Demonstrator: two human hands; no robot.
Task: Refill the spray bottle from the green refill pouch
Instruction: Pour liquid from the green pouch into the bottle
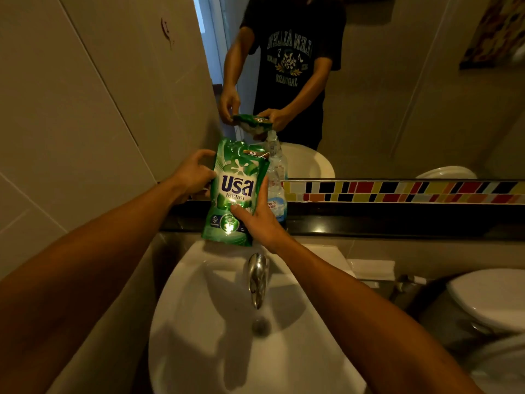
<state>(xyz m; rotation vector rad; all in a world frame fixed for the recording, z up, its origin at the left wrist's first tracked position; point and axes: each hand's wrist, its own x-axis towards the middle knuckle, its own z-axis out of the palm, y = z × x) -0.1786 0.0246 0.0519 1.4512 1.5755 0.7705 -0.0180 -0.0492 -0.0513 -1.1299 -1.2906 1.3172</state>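
You hold the glossy green refill pouch (234, 191) upright above the back rim of the white ceramic sink (199, 322), its front printed with large blue lettering on a white splash. Your left hand (193, 173) has its fingers clamped on the pouch's left edge, while your right hand (260, 220) grips its lower right side. The clear plastic spray bottle (277, 177), with a pale blue label I cannot read, stands just behind the pouch on the dark ledge (397, 220) below the mirror (397, 95).

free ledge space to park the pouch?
Black ledge is bare from right of the clear bottle along the mosaic tile strip. Crowded at its left end: both hands, green refill pouch, bottle.
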